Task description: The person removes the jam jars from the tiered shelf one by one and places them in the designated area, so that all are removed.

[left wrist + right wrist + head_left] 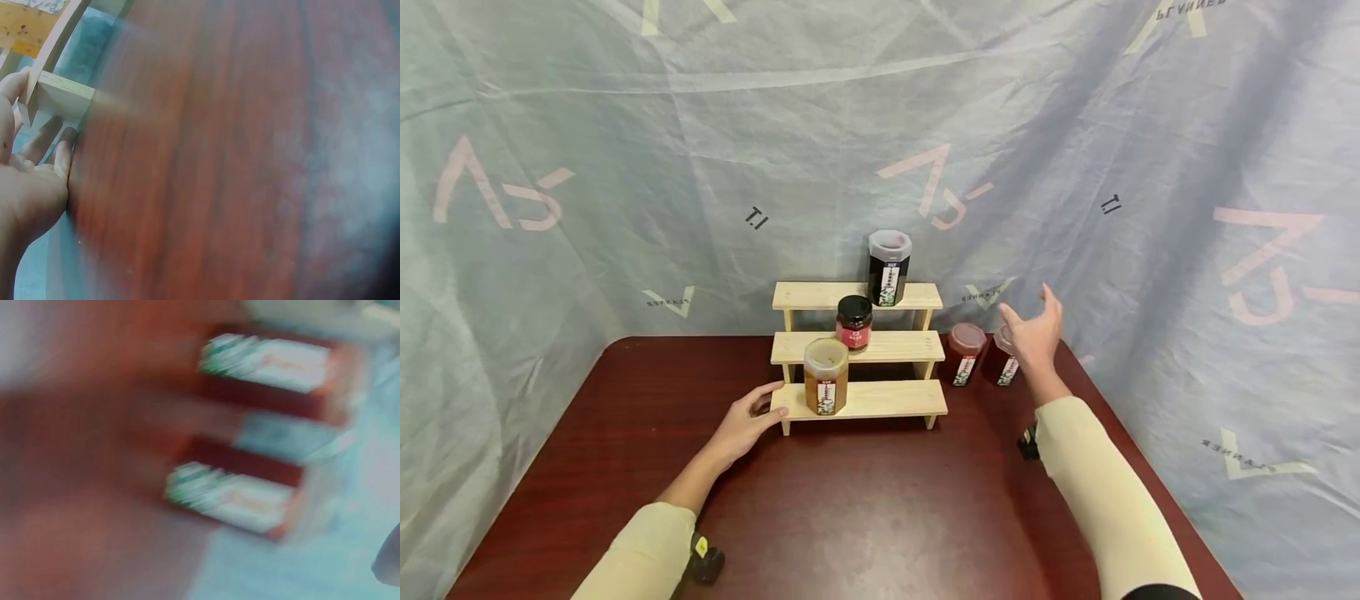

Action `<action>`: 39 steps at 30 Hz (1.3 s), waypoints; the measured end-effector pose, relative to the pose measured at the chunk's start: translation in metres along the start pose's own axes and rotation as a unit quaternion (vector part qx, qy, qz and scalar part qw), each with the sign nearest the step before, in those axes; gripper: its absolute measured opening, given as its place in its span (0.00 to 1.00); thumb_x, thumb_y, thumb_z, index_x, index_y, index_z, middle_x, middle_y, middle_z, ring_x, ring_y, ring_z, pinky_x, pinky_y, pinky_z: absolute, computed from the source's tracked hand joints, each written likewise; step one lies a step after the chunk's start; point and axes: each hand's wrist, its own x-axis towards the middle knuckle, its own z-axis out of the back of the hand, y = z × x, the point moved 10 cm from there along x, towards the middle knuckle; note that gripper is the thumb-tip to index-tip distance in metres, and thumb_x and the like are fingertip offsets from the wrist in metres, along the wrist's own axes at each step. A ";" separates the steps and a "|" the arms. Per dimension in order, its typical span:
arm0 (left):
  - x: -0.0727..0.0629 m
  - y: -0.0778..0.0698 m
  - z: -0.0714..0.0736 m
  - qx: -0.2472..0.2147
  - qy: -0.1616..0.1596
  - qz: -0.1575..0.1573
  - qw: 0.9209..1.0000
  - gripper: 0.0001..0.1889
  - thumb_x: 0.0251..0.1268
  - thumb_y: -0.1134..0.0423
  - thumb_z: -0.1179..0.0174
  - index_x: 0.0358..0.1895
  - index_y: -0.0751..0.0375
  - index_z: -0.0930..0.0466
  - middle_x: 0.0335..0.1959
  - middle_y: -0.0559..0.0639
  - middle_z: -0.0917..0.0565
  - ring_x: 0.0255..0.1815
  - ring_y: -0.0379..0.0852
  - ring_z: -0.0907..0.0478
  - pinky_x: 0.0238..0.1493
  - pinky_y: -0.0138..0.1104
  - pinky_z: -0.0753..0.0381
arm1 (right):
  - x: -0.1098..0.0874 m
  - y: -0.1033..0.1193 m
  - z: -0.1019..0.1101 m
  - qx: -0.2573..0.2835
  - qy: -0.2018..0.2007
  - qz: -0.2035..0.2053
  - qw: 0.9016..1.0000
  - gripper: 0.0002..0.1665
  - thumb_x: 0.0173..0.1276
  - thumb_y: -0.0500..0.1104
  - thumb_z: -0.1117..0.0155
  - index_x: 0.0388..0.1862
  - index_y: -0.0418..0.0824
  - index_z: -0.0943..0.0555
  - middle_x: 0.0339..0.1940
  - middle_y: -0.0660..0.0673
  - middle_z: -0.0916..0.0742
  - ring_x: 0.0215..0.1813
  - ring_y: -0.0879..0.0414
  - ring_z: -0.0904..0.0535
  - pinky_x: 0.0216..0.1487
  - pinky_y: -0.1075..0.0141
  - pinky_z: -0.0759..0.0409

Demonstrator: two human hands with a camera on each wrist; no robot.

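Note:
A three-step wooden display stand [880, 400] stands on the table. My left hand [748, 425] grips the left end of its lowest step, thumb at the front corner; in the left wrist view the other fingers [47, 140] reach behind the stand's leg. On that step is a hexagonal jar of amber contents [826, 379]. A small black-lidded jar [854, 323] occupies the middle step, a tall dark jar [889, 268] the top one. Two dark red jars [966, 354] [231, 494] stand right of the stand. My right hand [1037, 333], thumb and fingers spread, holds nothing and overlaps the rightmost jar [1002, 358].
The dark reddish wooden table [865, 517] stretches in front of the stand. Behind it and along both sides hangs a pale grey printed sheet [775, 150]. The right wrist view is blurred.

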 end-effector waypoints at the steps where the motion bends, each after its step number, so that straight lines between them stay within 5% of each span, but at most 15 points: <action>1: 0.000 0.000 0.001 0.000 -0.002 0.001 1.000 0.32 0.71 0.55 0.35 0.75 0.56 0.33 0.71 0.62 0.29 0.72 0.60 0.34 0.62 0.49 0.27 | 0.002 0.018 -0.009 0.009 0.011 0.018 1.000 0.52 0.62 0.49 0.23 0.79 0.37 0.38 0.72 0.34 0.30 0.74 0.42 0.37 0.74 0.52 0.41; 4: -0.001 0.000 0.003 0.003 -0.001 0.001 1.000 0.32 0.71 0.55 0.35 0.75 0.56 0.33 0.71 0.63 0.28 0.72 0.61 0.33 0.62 0.49 0.27 | -0.002 0.064 -0.042 0.044 0.067 0.048 0.996 0.51 0.62 0.47 0.22 0.78 0.33 0.37 0.71 0.32 0.30 0.72 0.40 0.35 0.72 0.50 0.37; 8: -0.001 -0.001 0.001 0.004 0.002 -0.003 1.000 0.32 0.71 0.55 0.35 0.75 0.56 0.33 0.70 0.63 0.28 0.71 0.61 0.33 0.61 0.48 0.26 | -0.014 0.102 -0.091 0.093 0.149 0.036 0.984 0.52 0.62 0.46 0.22 0.78 0.32 0.39 0.73 0.32 0.30 0.73 0.39 0.34 0.70 0.51 0.33; 12: 0.001 -0.001 -0.001 0.001 -0.001 -0.004 1.000 0.31 0.71 0.56 0.35 0.74 0.55 0.32 0.70 0.62 0.27 0.71 0.59 0.32 0.61 0.47 0.25 | -0.025 0.122 -0.129 0.083 0.195 0.020 0.977 0.55 0.62 0.50 0.22 0.79 0.34 0.41 0.74 0.35 0.30 0.74 0.41 0.34 0.70 0.52 0.31; 16: 0.001 -0.001 -0.001 -0.005 -0.001 -0.004 1.000 0.31 0.71 0.56 0.35 0.74 0.55 0.32 0.70 0.62 0.27 0.70 0.59 0.32 0.60 0.45 0.25 | -0.031 0.133 -0.151 0.050 0.197 0.020 0.979 0.54 0.60 0.54 0.22 0.78 0.36 0.37 0.70 0.37 0.26 0.70 0.43 0.29 0.66 0.53 0.28; 27: -0.001 0.001 -0.003 -0.015 -0.001 0.003 1.000 0.31 0.72 0.57 0.35 0.74 0.55 0.32 0.69 0.62 0.26 0.70 0.59 0.31 0.57 0.39 0.22 | -0.038 0.145 -0.172 0.002 0.145 0.066 0.987 0.37 0.56 0.51 0.18 0.59 0.36 0.21 0.49 0.38 0.15 0.50 0.43 0.19 0.54 0.50 0.23; 39: -0.001 -0.001 -0.001 -0.009 0.000 -0.001 1.000 0.31 0.73 0.58 0.37 0.76 0.57 0.34 0.69 0.63 0.27 0.70 0.60 0.31 0.58 0.43 0.23 | -0.034 0.140 -0.161 0.020 0.150 0.016 0.988 0.34 0.56 0.48 0.18 0.58 0.36 0.20 0.48 0.38 0.14 0.48 0.44 0.18 0.50 0.52 0.20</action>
